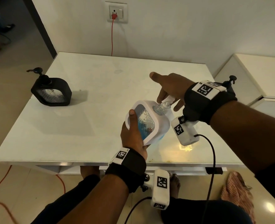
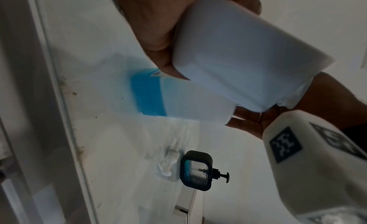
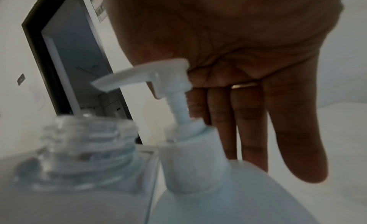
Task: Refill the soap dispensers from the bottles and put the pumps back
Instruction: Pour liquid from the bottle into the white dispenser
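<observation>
My left hand (image 1: 133, 131) grips a white dispenser (image 1: 149, 120) with a clear window and holds it tilted over the table's front. Its clear threaded neck (image 3: 85, 141) is bare and leans against the white pump (image 3: 151, 73) of a refill bottle (image 2: 188, 101), which shows blue liquid at its base. My right hand (image 1: 170, 89) hovers over that pump. The palm touches the pump head, with the fingers straight and the thumb stretched out. The dispenser hides most of the bottle in the head view.
A black dispenser (image 1: 52, 92) with its pump on stands at the far left of the white table (image 1: 101, 78). A second black dispenser (image 2: 196, 171) stands at the right, with a loose white pump (image 2: 168, 163) beside it. A white cabinet (image 1: 254, 75) flanks the table.
</observation>
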Demonstrator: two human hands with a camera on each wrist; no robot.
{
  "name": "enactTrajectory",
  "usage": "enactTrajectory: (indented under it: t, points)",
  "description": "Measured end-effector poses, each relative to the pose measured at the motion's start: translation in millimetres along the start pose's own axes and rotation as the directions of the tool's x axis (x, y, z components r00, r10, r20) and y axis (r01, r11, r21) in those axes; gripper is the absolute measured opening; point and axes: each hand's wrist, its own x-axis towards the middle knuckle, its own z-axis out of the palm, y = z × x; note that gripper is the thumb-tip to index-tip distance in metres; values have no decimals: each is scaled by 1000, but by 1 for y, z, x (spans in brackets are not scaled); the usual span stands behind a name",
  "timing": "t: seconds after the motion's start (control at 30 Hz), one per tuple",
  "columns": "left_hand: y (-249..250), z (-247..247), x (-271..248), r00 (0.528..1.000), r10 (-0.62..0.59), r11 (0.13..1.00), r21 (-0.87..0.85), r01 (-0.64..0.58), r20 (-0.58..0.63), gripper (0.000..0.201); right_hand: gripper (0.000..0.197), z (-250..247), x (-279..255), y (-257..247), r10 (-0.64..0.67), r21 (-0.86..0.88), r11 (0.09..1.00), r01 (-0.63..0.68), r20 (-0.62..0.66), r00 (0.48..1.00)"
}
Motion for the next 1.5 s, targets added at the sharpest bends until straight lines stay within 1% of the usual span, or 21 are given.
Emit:
enactTrajectory:
  t: [0.13, 0.23, 0.27, 0.37, 0.57, 0.63, 0.7, 0.8, 0.87, 0.97, 1.1, 1.13, 1.2, 1.27, 1.4, 1.5]
  points:
    - [1, 1, -1, 1000, 7, 1000, -20, -7, -15, 55, 80, 8, -1, 3, -26, -96, 995, 25, -12, 1000]
    - [0, 1, 0, 1000, -2, 1000, 0, 2, -25, 68, 78, 15, 2, 9, -39, -96, 995, 34, -46, 998]
    - [-1, 1, 0, 1000, 0, 1000, 8, 0, -27, 67, 78, 16, 4, 9, -42, -95, 995, 36, -63, 997]
    - [-1, 1, -1, 1000, 4, 1000, 12, -4, -23, 54, 77, 18, 8, 12, -52, -115, 993, 40, -104, 993]
    - [2, 1, -1, 1000, 13, 1000, 8, -13, -8, 52, 64, 22, 14, 16, -85, -196, 980, 44, -205, 975]
    - [3, 0, -1, 1000, 11, 1000, 23, -11, -13, 51, 64, 23, 14, 15, -91, -212, 976, 49, -194, 977]
    - [3, 1, -1, 1000, 7, 1000, 23, -7, -11, 47, 65, 21, 13, 12, -85, -208, 977, 51, -155, 984]
    - [3, 1, -2, 1000, 3, 1000, 13, -3, -3, 47, 74, 14, 8, 6, -38, -131, 991, 30, -58, 998]
    - [3, 0, -1, 1000, 6, 1000, 10, -6, 3, 48, 80, 7, 2, 1, -20, -97, 995, 18, -24, 1000]
    - [3, 0, 0, 1000, -4, 1000, 4, 4, -7, 50, 80, 4, -3, -1, -43, -80, 996, 40, -37, 998]
    - [1, 1, -1, 1000, -1, 1000, -7, 1, -5, 71, 78, 16, -3, 3, -80, -154, 986, 67, -79, 994]
    - [1, 2, -1, 1000, 3, 1000, -7, -3, -11, 68, 77, 17, -2, 4, -80, -153, 986, 65, -95, 992]
    - [1, 1, -1, 1000, 8, 1000, 0, -8, -22, 56, 78, 20, 0, 5, -76, -144, 988, 57, -132, 988]
    - [1, 1, 0, 1000, -5, 1000, -5, 4, -16, 49, 78, 23, 2, 6, -72, -149, 988, 50, -145, 987]
    - [1, 2, 0, 1000, -2, 1000, -8, 2, -12, 44, 70, 24, 4, 8, -52, -115, 993, 36, -133, 990]
    - [-1, 2, 1, 1000, 9, 1000, -17, -9, -8, 46, 63, 24, 4, 10, -37, -85, 996, 27, -120, 992]
